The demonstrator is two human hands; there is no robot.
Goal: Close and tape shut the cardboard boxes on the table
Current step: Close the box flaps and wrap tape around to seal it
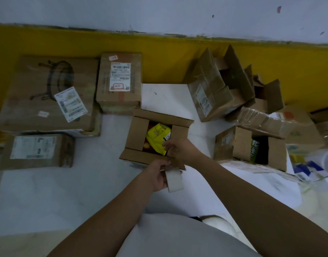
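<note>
cardboard box (pixel 139 133) open; left hand (pixel 157 176) grips tape roll (pixel 175 180)

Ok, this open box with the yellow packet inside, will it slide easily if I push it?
Probably slides easily: the open box is small and sits on a smooth white table. Likely light, holding packets like the yellow packet. Its unfolded flaps may flex if pushed.
</note>
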